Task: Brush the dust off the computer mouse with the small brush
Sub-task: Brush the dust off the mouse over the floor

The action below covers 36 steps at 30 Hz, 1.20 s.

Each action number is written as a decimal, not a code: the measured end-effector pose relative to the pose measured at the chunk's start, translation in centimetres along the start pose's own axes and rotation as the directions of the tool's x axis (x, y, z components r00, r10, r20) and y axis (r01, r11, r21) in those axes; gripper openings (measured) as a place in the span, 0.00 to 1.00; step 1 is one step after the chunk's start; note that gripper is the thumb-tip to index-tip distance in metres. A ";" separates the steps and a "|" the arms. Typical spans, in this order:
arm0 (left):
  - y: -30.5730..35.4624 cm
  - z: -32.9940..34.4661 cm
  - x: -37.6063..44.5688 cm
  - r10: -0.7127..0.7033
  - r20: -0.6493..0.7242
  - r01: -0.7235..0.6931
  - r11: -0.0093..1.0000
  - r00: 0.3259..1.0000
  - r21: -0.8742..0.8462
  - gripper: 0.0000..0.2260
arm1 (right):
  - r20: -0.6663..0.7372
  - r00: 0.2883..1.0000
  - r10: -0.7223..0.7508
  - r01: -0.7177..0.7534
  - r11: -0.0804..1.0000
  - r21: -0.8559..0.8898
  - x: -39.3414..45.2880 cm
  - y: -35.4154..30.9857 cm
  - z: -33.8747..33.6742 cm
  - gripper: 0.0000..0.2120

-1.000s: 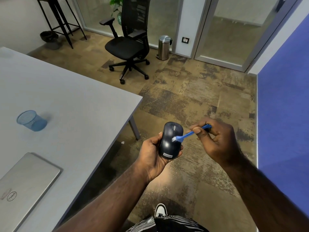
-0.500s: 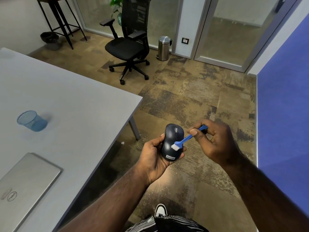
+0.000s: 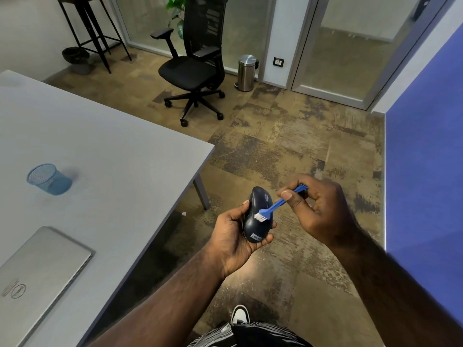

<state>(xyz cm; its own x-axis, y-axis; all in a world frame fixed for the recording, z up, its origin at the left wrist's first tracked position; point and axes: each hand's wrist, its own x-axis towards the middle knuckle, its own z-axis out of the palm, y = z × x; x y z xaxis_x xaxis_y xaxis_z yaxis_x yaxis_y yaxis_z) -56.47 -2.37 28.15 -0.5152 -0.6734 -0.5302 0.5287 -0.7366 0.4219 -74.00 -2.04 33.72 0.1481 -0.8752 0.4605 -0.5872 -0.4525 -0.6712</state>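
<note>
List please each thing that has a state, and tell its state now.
computer mouse: held off the table, gripped by left hand
small brush: pinched by right hand, bristles on the mouse
laptop: lid closed, on the table
mesh cup: upright

An office: a grey tabletop on the left carries a closed silver laptop, with a black swivel chair before far glass partitions.

Dim, even indoor light, soft shadows, sharp focus, wide-angle bending at edges
</note>
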 end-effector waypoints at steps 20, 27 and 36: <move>-0.2 -0.3 0.1 0.026 -0.013 -0.026 1.000 1.000 0.007 0.17 | -0.070 0.998 -0.008 -0.003 0.988 -0.154 0.0 -0.7 0.0 0.11; -0.2 -0.3 0.1 0.025 0.024 -0.025 1.000 0.999 0.017 0.20 | 0.039 0.998 -0.059 0.062 0.993 -0.099 -0.3 -1.3 0.0 0.12; -0.1 -0.1 0.1 0.019 0.062 -0.019 1.000 0.998 -0.005 0.18 | -0.048 0.998 -0.028 0.020 0.985 -0.172 0.2 -1.1 0.1 0.11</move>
<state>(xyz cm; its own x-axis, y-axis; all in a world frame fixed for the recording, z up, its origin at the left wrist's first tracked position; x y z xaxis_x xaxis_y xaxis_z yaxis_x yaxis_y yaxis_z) -56.47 -2.36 28.02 -0.5455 -0.6902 -0.4755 0.5416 -0.7232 0.4285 -73.28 -1.78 34.49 0.1266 -0.8530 0.5063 -0.7122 -0.4334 -0.5522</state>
